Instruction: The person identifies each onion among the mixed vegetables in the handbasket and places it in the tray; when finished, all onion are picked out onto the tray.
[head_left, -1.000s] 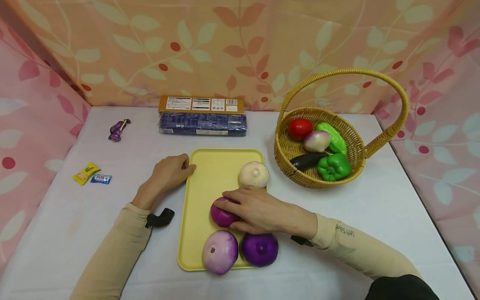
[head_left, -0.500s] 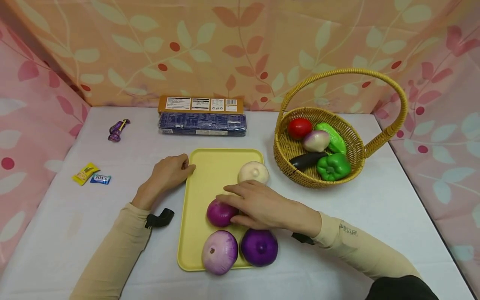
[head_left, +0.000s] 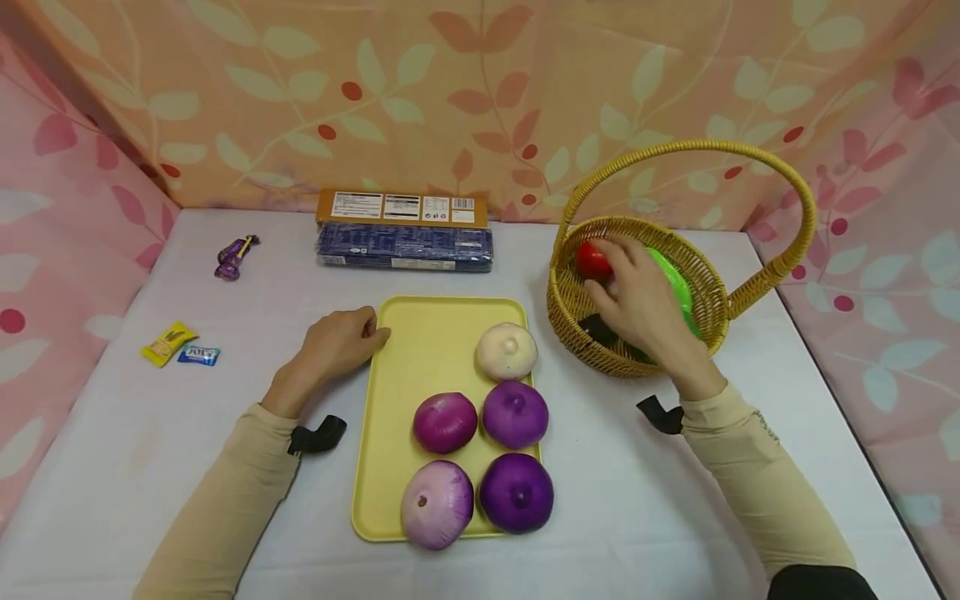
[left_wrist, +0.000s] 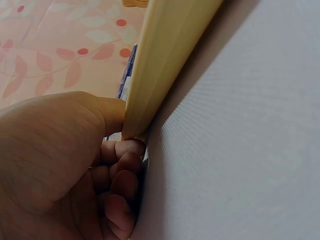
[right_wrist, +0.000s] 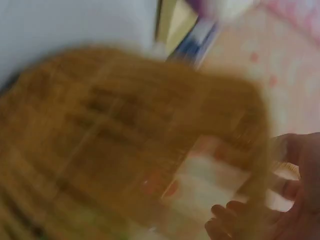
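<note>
My left hand [head_left: 339, 343] pinches the left rim of the yellow tray [head_left: 420, 333] between thumb and curled fingers, as the left wrist view [left_wrist: 132, 120] also shows. Over the wicker basket [head_left: 573, 329], my right hand [head_left: 645, 300] reaches down with loosely bent, parted fingers. Its fingertips are close beside a red tomato [head_left: 591, 262]. A long green pepper [head_left: 678, 287] and a black eggplant [head_left: 596, 328] show around the hand; the white-purple bulb and green bell pepper are mostly hidden beneath it. The right wrist view is blurred, with the basket wall [right_wrist: 125, 130] in front.
On the tray sit a magenta onion [head_left: 445, 422], a pale purple onion [head_left: 437, 504], two dark purple onions [head_left: 515, 414] and a white bulb [head_left: 507, 351]. Behind it lies a blue and brown package [head_left: 405, 246]. Wrapped sweets [head_left: 168, 343] lie at left.
My right hand has let go of the magenta onion, which sits slightly further left, and moved up and right over the basket. A dark purple onion it covered now shows. My left hand stays put.
</note>
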